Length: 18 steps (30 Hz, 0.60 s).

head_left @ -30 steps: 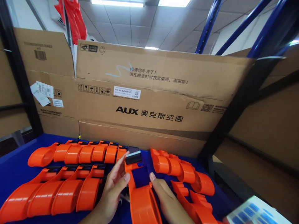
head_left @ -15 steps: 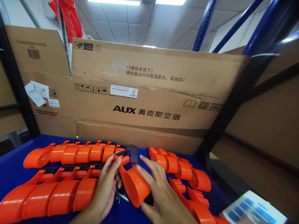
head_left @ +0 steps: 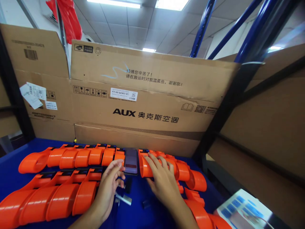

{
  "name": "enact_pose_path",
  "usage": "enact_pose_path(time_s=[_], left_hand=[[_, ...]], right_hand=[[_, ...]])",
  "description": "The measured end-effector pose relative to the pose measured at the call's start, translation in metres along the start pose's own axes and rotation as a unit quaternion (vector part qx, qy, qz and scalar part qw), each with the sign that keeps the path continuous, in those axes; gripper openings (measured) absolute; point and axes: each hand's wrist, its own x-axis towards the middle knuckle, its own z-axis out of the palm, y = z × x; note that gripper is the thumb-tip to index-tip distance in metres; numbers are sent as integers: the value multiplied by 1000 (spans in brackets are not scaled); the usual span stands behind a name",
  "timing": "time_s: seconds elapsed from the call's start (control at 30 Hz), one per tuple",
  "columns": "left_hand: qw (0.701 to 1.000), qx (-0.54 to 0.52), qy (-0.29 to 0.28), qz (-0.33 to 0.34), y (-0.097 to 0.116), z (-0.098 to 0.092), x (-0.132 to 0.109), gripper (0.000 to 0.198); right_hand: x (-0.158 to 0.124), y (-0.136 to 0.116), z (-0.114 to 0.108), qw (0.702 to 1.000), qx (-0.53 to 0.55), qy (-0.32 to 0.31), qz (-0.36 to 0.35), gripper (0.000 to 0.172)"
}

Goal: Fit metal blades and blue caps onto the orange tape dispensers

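My right hand (head_left: pixel 162 176) is over an orange plastic tape dispenser (head_left: pixel 144 167) at the near end of the back right row, fingers curled round its ring. A dark block shows on top of that dispenser. My left hand (head_left: pixel 110 184) hovers left of centre with loosely bent fingers apart and nothing visible in them. Just beyond it lies a phone (head_left: pixel 131 161) on the blue surface. Below the left fingertips are a small metal strip (head_left: pixel 124 199) and a black piece (head_left: pixel 128 185); another dark piece (head_left: pixel 146 204) sits nearer the right forearm.
Two rows of orange dispensers with black tops, the back row (head_left: pixel 69 158) and the front row (head_left: pixel 63 200), fill the left side. More orange dispensers (head_left: pixel 200 213) lie front right, beside a white box with blue patches (head_left: pixel 243 206). A cardboard sheet (head_left: pixel 147 105) stands behind.
The tape dispenser held between both hands has moved right and back to the row beside the phone, with my right hand on it. My left hand has let go, and the phone is uncovered.
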Motion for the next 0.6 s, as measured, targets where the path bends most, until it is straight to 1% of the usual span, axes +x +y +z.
enact_pose_path(time_s=[0.1, 0.27, 0.37, 0.47, 0.5, 0.53, 0.6], left_hand=[[1000, -11, 0, 4, 5, 1, 0, 28], [1000, -12, -9, -5, 6, 4, -2, 25], [1000, -7, -20, -7, 5, 3, -3, 23], [999, -3, -30, -11, 5, 3, -5, 23], [999, -2, -32, -13, 5, 3, -6, 23], [999, -1, -33, -15, 5, 3, -6, 24], [999, 2, -36, -19, 5, 2, -7, 25]], right_hand=[[5, -2, 6, 999, -31, -31, 16, 71], [12, -4, 16, 996, -45, -68, 29, 74], [9, -3, 19, 995, -48, -85, 37, 85], [1, 3, 20, 994, -58, -90, 35, 101], [-1, 6, 20, 993, -66, -87, 42, 104], [-2, 9, 21, 992, -76, -83, 57, 103], [-2, 14, 25, 988, -93, -72, 99, 97]])
